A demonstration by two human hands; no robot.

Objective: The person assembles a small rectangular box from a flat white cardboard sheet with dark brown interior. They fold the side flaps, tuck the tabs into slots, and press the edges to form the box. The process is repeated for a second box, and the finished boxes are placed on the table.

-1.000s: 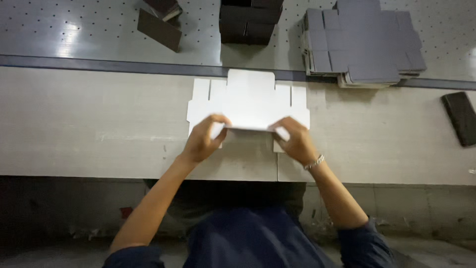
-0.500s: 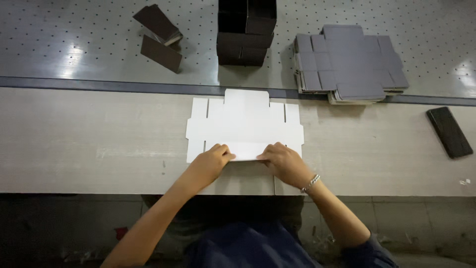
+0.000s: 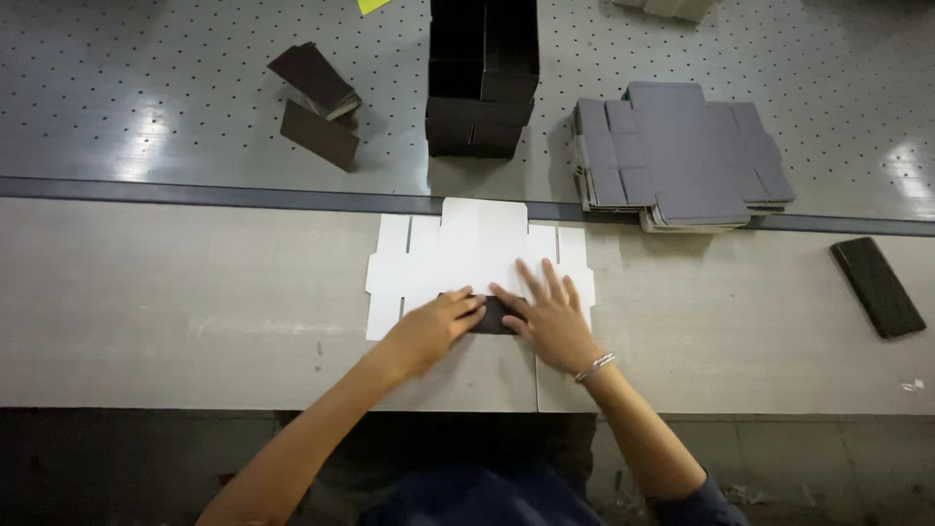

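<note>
1. Two bare hands rest side by side at the near middle of a pale grey desk (image 3: 175, 321), seen from above.
2. Left hand (image 3: 429, 329) lies with fingers loosely curled, pressing on a flat white die-cut cardboard blank (image 3: 467, 253); it grips nothing.
3. Right hand (image 3: 547, 317), with a thin bracelet at the wrist, lies flat and spread, fingers fanned over the same blank.
4. Between the two hands a small dark folded flap (image 3: 492, 316) shows at the blank's near edge.
5. To the far right on the desk lies a slim black rectangular object (image 3: 877, 287), well apart from the hands.
6. Beyond the blank, a dark strip (image 3: 195, 193) runs across, dividing the desk from a shiny grey perforated surface (image 3: 146, 88).
7. On that surface sit a stack of grey flat blanks (image 3: 677, 156) at right, tall black assembled boxes (image 3: 482, 78) in the centre, and two dark folded pieces (image 3: 317, 102) at left.
</note>
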